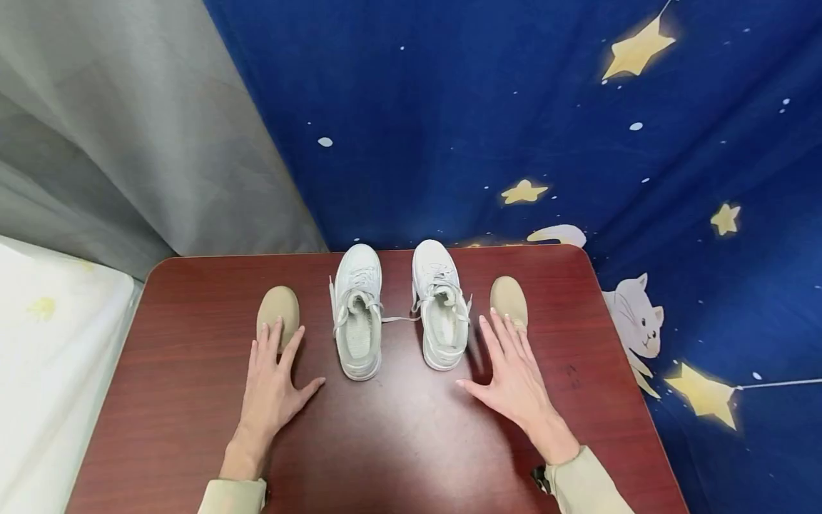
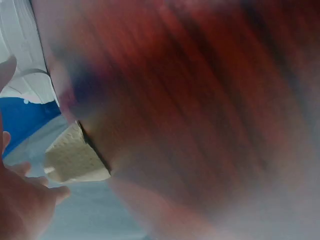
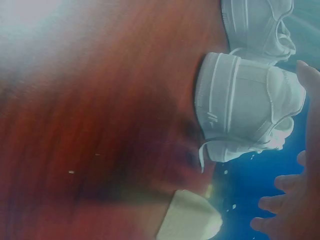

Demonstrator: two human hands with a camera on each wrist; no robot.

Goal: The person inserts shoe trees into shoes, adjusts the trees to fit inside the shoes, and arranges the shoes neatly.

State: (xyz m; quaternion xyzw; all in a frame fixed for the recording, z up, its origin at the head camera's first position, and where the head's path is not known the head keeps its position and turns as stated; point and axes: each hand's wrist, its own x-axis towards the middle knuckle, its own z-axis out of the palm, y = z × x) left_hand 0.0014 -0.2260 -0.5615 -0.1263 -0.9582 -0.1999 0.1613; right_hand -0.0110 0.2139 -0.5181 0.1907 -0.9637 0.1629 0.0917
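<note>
Two white sneakers stand side by side on the dark red table (image 1: pixel 398 442), the left shoe (image 1: pixel 357 311) and the right shoe (image 1: pixel 440 305), toes pointing away, laces loose. A tan insole (image 1: pixel 278 308) lies left of them; my left hand (image 1: pixel 272 378) lies flat with straight fingers, its fingertips on the insole's near end. A second tan insole (image 1: pixel 508 298) lies to the right; my right hand (image 1: pixel 514 375) is spread flat, fingertips touching its near end. The left wrist view shows the left insole (image 2: pixel 72 157); the right wrist view shows the right shoe (image 3: pixel 245 107) and the right insole (image 3: pixel 192 217).
A blue starry cloth (image 1: pixel 514 107) hangs right behind the table's far edge and down its right side. A grey curtain (image 1: pixel 128 128) hangs at the back left. A white surface (image 1: pixel 45 343) lies beside the table's left edge.
</note>
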